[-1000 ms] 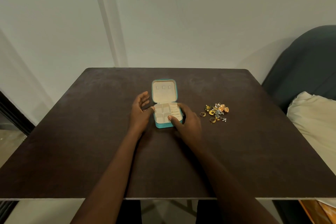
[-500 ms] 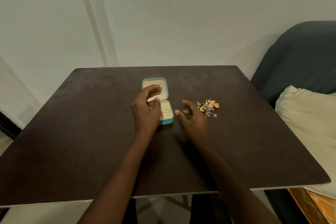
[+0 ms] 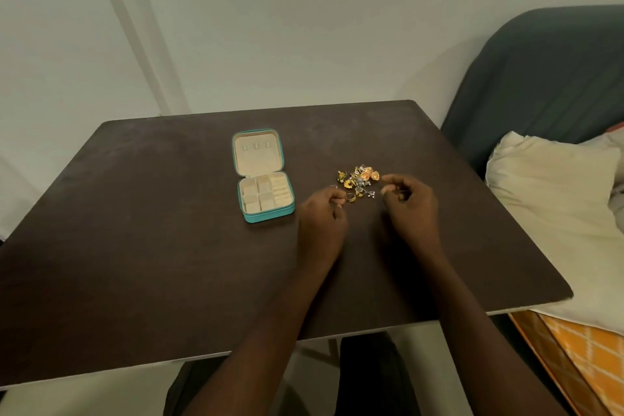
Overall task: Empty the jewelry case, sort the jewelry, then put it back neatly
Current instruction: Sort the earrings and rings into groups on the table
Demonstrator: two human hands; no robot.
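Observation:
A small teal jewelry case [image 3: 270, 215] lies open on the dark table [image 3: 135, 230], its cream compartments bare and its lid [image 3: 257, 153] flat behind. To its right lies a heap of gold and silver jewelry [image 3: 358, 179]. My left hand [image 3: 320, 218] is at the heap's near left edge, fingers curled, fingertips against a gold ring [image 3: 349, 196]. Whether it pinches the ring is unclear. My right hand [image 3: 410, 204] hovers at the heap's right side with loosely curled fingers and nothing visibly in it.
A dark blue sofa [image 3: 547, 78] with a cream pillow [image 3: 553, 186] stands right of the table. An orange patterned cloth [image 3: 587, 351] lies below the table's right corner. A pale wall runs behind.
Both hands left the case and moved right to the jewelry heap. The view shifted, so the case now sits left of the hands.

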